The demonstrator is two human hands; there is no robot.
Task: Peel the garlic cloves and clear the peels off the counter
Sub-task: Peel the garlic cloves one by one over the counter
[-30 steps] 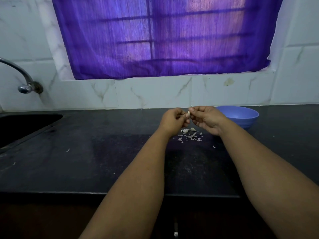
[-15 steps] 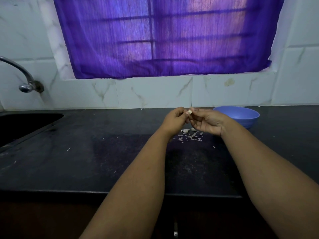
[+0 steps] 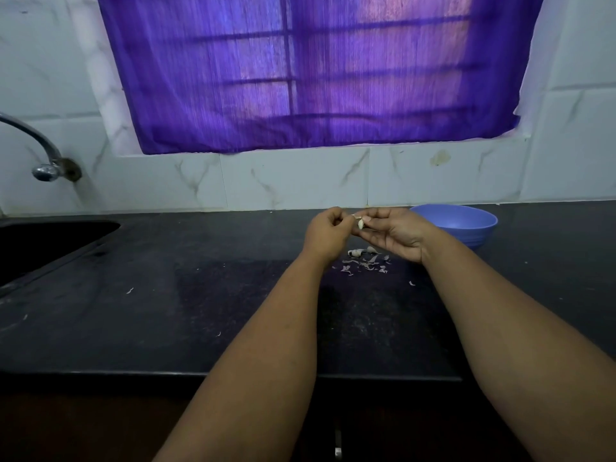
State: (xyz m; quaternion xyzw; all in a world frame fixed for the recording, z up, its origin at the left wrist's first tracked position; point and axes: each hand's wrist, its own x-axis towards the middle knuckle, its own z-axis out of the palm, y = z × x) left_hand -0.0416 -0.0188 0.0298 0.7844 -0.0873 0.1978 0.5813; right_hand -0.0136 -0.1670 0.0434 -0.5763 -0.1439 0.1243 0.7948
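Both forearms reach forward over a dark counter (image 3: 200, 311), the hands meeting above its far part. The left hand (image 3: 326, 233) is seen from the back, knuckles up, fingers curled toward the thumb; it appears to pinch a thin strip of peel at the top of the garlic clove (image 3: 360, 223), though the contact itself is too small to confirm. The right hand (image 3: 395, 233) lies palm partly upward, thumb and forefinger pinching the pale clove, the remaining fingers loosely bent beneath it. The clove sits between the two hands, held clear of the counter.

No writing or label is legible anywhere in the view.

From left to right: a black sink (image 3: 50, 241) is set into the counter at the left edge, with a curved metal tap (image 3: 40, 151) mounted on the wall above it. The wall is faced with white, marble-veined tiles (image 3: 293, 178). A purple curtain (image 3: 306, 71) covers a barred window at centre. Directly below the hands, a small scatter of garlic peels (image 3: 365, 261) lies on the counter, with a few stray flakes farther left and right. A blue bowl (image 3: 466, 225) stands just behind the right wrist, near the wall.
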